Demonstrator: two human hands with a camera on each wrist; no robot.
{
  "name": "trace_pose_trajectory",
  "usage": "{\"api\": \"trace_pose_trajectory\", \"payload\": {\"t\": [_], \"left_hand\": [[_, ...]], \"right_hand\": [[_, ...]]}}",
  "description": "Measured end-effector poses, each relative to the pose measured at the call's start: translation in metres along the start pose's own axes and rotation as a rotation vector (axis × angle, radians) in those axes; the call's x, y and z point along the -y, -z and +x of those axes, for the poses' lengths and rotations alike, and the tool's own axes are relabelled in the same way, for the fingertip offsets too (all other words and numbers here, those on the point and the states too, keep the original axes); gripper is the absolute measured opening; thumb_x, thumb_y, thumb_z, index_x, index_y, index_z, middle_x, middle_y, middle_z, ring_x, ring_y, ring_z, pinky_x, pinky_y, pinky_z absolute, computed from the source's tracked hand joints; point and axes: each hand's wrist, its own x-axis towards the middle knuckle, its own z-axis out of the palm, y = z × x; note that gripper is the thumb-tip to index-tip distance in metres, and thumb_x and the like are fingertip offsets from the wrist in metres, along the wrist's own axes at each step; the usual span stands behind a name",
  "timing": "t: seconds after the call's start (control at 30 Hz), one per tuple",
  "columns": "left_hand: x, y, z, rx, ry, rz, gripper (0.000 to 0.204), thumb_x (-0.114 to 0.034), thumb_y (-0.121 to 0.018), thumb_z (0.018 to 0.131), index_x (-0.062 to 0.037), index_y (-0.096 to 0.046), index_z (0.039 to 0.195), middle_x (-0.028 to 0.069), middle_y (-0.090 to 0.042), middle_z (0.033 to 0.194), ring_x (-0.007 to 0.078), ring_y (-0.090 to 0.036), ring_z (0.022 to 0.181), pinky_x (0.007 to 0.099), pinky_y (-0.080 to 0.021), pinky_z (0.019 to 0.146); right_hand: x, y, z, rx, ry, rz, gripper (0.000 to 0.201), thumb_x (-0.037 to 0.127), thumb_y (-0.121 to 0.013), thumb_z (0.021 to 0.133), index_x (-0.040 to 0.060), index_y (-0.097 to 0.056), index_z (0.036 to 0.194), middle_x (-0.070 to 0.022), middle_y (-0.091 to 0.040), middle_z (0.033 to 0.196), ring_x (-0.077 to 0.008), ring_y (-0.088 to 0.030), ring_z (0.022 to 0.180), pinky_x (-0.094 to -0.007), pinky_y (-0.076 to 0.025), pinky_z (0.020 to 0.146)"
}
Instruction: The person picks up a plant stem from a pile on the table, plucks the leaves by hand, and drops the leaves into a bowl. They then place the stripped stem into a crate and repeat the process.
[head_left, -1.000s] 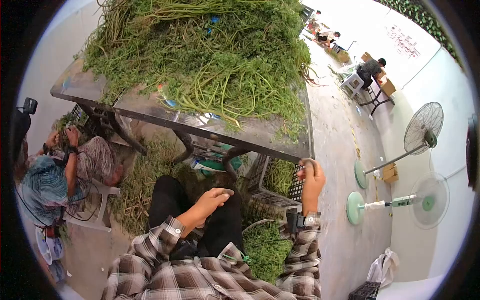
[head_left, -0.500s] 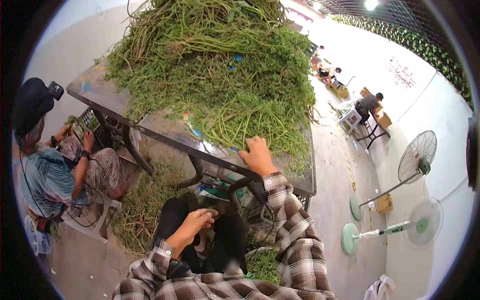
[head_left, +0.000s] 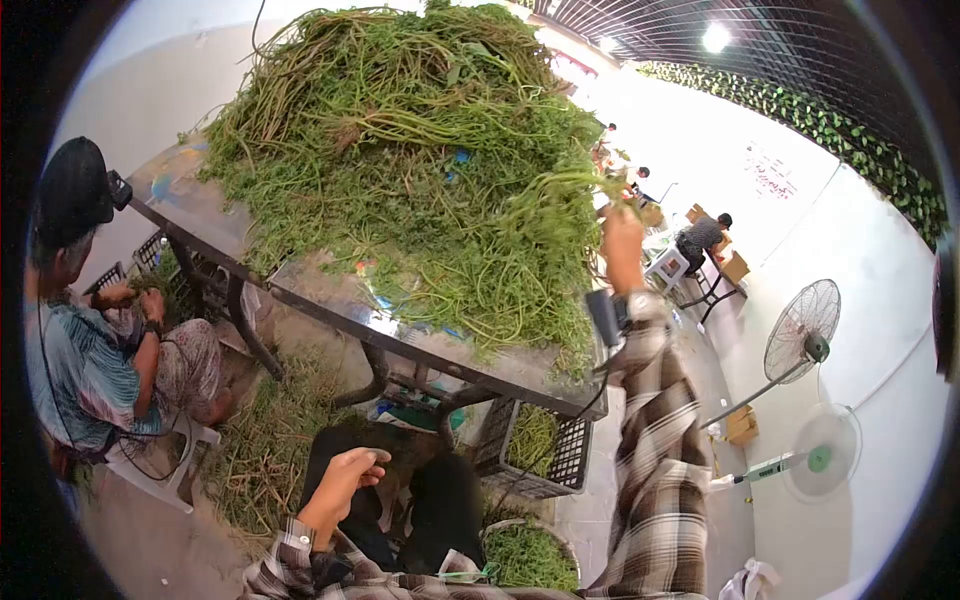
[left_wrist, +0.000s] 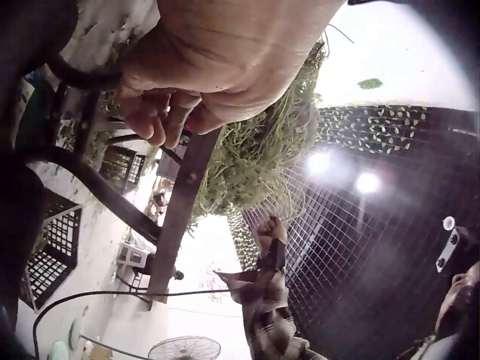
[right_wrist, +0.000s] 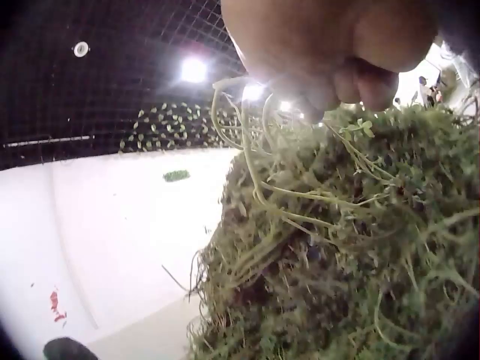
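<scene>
In the head view my right hand (head_left: 622, 245) is raised at the right side of a big heap of leafy green stems (head_left: 400, 190) on the table. It grips a bunch of green stems (head_left: 565, 195), blurred in the head view, which trails leftward over the heap. The right wrist view shows curled fingers (right_wrist: 360, 86) with thin stems (right_wrist: 251, 150) hanging from them. Lower down, my left hand (head_left: 345, 485) hovers above my lap, its fingers loosely bent. No held thing shows in the left wrist view, where that hand (left_wrist: 232, 60) fills the top.
The dark table (head_left: 330, 318) has its front edge before my knees. Beneath it stands a black crate (head_left: 545, 465) with greens; a round container of greens (head_left: 530, 555) is beside my leg. Cut stems (head_left: 270, 450) lie on the floor. Another person (head_left: 100, 350) sits left; fans (head_left: 803, 330) stand right.
My right hand moved from beside the table's front corner onto the heap, then up and right, now with stems in its grip. The left hand stayed over my lap. The head view tilted upward.
</scene>
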Motion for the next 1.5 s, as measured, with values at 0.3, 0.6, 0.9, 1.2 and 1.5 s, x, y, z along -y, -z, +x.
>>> {"api": "trace_pose_trajectory", "payload": {"t": [0.3,0.6,0.9,1.2,1.5], "left_hand": [[0.006,-0.002,0.002,-0.016,0.017,-0.014,0.028,-0.022,-0.047,0.090,0.0011,-0.060,0.098,0.0048,-0.059,0.086,0.0122,-0.055,0.077,0.0248,-0.044,0.069],[0.009,-0.014,0.007,0.017,0.078,-0.019,0.025,-0.019,-0.047,0.089,0.0005,-0.061,0.095,0.0044,-0.060,0.086,0.0110,-0.055,0.074,0.0238,-0.044,0.068],[-0.001,-0.019,0.006,0.007,0.115,0.015,0.024,-0.018,-0.047,0.090,0.0007,-0.060,0.098,0.0049,-0.060,0.089,0.0115,-0.056,0.075,0.0242,-0.045,0.068],[0.002,-0.028,0.013,0.007,0.182,0.090,0.025,-0.017,-0.045,0.091,0.0012,-0.059,0.100,0.0061,-0.059,0.092,0.0122,-0.056,0.076,0.0252,-0.046,0.068],[-0.008,-0.024,0.046,0.163,-0.109,0.292,0.043,-0.018,-0.051,0.087,0.0022,-0.039,0.123,0.0102,-0.053,0.099,0.0152,-0.054,0.076,0.0288,-0.045,0.067]], "right_hand": [[0.117,0.125,0.064,-0.137,-0.099,0.416,0.022,0.021,-0.048,0.088,0.0025,-0.058,0.083,0.0038,-0.041,0.055,-0.0034,-0.032,0.041,-0.0203,-0.026,0.036],[0.141,0.118,0.001,0.009,-0.144,0.455,0.021,0.023,-0.048,0.089,0.0031,-0.055,0.084,0.0067,-0.035,0.055,-0.0018,-0.028,0.043,-0.0189,-0.022,0.037],[0.157,0.127,-0.025,-0.099,-0.099,0.530,0.022,0.025,-0.048,0.090,0.0036,-0.051,0.083,0.0078,-0.032,0.054,-0.0006,-0.025,0.042,-0.0180,-0.019,0.037],[0.152,0.145,-0.021,-0.128,-0.061,0.601,0.023,0.026,-0.049,0.090,0.0048,-0.050,0.083,0.0079,-0.031,0.053,-0.0007,-0.023,0.041,-0.0184,-0.018,0.037],[0.154,0.162,-0.017,-0.201,-0.053,0.667,0.023,0.026,-0.049,0.090,0.0044,-0.049,0.082,0.0072,-0.030,0.055,-0.0012,-0.023,0.042,-0.0184,-0.017,0.037]]}}
